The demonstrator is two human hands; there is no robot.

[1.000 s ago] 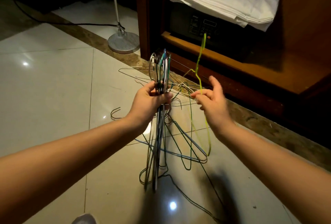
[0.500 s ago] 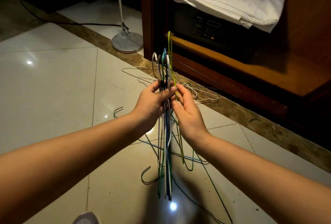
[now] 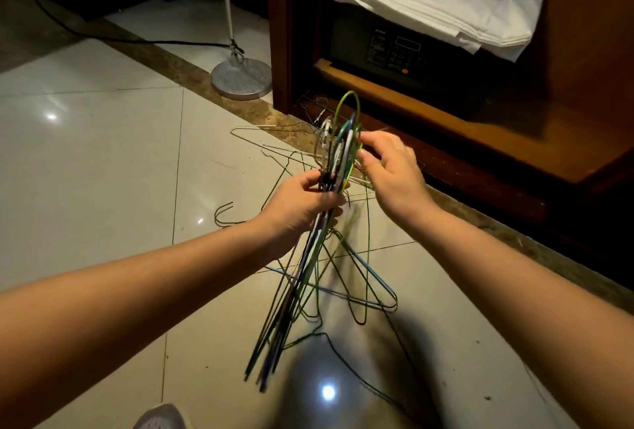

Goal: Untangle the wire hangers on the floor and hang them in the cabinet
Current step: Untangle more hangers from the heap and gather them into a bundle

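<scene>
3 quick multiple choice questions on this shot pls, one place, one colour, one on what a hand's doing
1. Where is the folded white cloth? A on a chair; B on top of the black safe; C in a basket.
2. What colour is the hook standing highest above the bundle of hangers? A red; B white; C yellow-green.
3. What is the left hand doing? A gripping the bundle; B waving; C hanging empty.

B, the cloth drapes over the safe inside the cabinet; C, the tallest loop is yellow-green; A, its fingers curl round the wires.
</scene>
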